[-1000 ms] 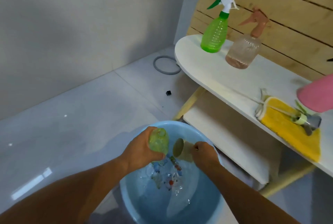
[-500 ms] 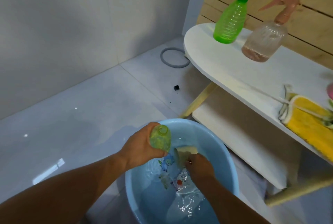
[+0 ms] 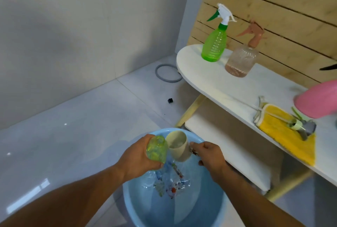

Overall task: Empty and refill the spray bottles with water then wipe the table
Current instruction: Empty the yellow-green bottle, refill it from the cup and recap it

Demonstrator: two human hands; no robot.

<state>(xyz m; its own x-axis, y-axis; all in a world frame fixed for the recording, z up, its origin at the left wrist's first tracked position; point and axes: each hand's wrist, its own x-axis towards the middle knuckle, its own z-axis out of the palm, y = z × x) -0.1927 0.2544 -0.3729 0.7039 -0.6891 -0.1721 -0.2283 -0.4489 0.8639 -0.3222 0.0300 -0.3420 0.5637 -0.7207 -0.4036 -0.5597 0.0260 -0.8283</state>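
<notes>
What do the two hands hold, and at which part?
Left hand grips the green bottle round its body. Right hand holds the beige cup by its handle side.

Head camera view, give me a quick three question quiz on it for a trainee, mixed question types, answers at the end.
1. True or false: the left hand holds a capless green bottle over the blue basin.
2. Which item does the right hand hold? A) beige cup B) yellow cloth C) pink bottle
3. Fill in: on the white table, the green spray bottle stands upright beside a clear bottle with a ____ trigger head.

Key: 1 true; 2 A; 3 brownish-pink.
</notes>
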